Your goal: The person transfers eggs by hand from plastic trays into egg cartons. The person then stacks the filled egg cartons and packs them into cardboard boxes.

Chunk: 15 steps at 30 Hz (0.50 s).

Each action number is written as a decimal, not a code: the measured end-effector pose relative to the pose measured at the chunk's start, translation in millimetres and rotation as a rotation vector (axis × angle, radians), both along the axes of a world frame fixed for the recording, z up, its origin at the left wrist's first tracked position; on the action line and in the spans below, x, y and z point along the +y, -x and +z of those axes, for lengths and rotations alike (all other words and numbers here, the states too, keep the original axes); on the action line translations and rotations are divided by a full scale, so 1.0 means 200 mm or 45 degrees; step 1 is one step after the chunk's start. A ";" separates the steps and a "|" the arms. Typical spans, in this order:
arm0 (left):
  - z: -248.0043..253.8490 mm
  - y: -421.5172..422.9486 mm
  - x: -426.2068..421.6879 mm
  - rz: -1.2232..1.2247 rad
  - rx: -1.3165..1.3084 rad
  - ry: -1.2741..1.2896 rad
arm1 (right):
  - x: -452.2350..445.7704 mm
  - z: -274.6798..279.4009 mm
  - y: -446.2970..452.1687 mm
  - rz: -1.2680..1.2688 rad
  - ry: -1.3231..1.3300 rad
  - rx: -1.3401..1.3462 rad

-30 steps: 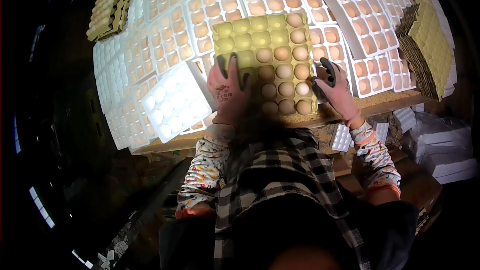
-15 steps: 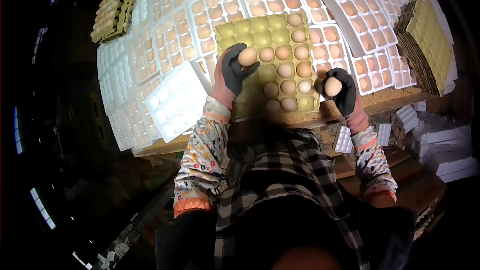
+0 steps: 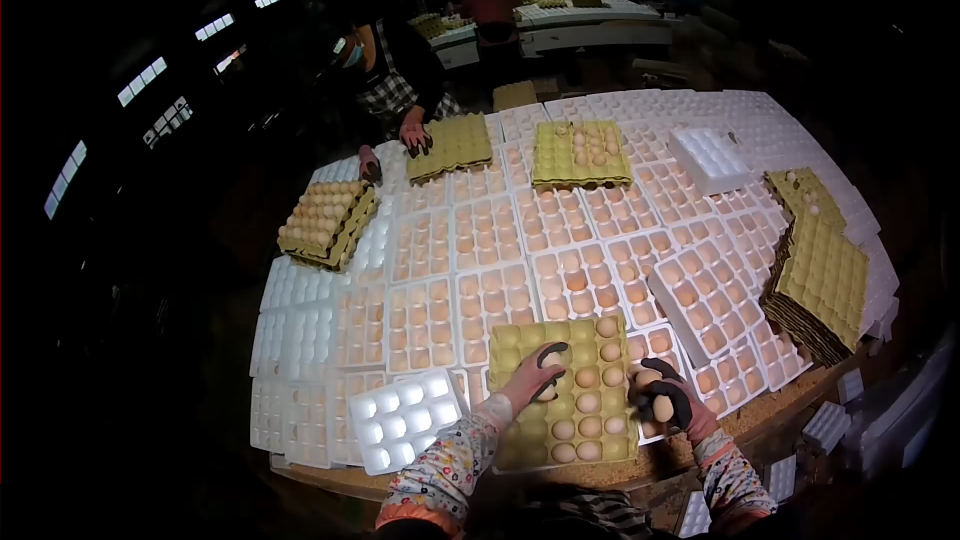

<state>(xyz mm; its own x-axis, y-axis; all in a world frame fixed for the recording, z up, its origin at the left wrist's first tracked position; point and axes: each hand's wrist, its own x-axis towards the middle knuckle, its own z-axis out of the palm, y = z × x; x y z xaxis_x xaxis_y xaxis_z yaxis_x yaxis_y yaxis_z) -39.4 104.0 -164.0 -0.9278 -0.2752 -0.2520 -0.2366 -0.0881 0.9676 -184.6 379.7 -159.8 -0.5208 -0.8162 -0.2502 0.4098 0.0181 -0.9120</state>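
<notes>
A yellow pulp tray (image 3: 520, 440) lies near the table's front edge, with eggs in its right part and bare cups at the left. Over its middle, my left hand (image 3: 535, 377) in a pink and black glove is closed around an egg (image 3: 547, 392). Just right of the tray, my right hand (image 3: 675, 398), gloved alike, has its fingers curled round an egg (image 3: 663, 408). A second egg (image 3: 648, 377) shows by its fingertips. White trays of eggs (image 3: 575, 280) spread beyond both hands.
An upturned white tray (image 3: 405, 420) rests at front left. Stacked pulp trays (image 3: 820, 280) stand at right. Full egg trays (image 3: 325, 220) sit at left, beside a masked co-worker (image 3: 390, 70) whose hands are at another pulp tray (image 3: 450, 148). Another person (image 3: 490, 5) stands farther back.
The view has tilted up, showing the far side of the table and co-workers. Both hands, spread and without eggs a second ago, took hold of eggs and still have eggs in them.
</notes>
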 end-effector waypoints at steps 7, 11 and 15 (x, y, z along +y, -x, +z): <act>-0.11 0.22 0.22 -0.749 -0.190 2.147 | -0.28 -0.13 -0.07 0.328 -1.010 1.862; -0.10 0.07 0.04 -0.503 -0.128 1.134 | -0.32 -0.19 -0.01 0.278 -0.888 1.935; 0.30 -0.64 -0.41 -0.212 0.010 0.921 | -0.40 -0.15 -0.07 0.264 -1.052 1.832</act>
